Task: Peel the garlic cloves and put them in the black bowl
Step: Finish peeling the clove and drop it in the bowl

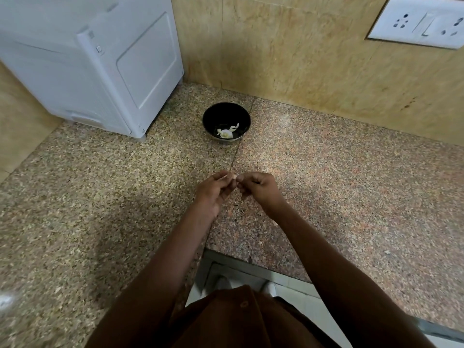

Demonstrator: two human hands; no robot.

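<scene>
Both hands, left and right, pinch one clove well short of the bowl; slippery skin could shoot it across the desk.

White appliance on granite counter; wall socket plate.

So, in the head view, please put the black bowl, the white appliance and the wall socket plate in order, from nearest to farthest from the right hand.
From the right hand:
1. Black bowl, straight ahead on the counter, a few peeled pieces inside.
2. White appliance, far left corner, behind the bowl.
3. Wall socket plate, high on the right wall.
</scene>
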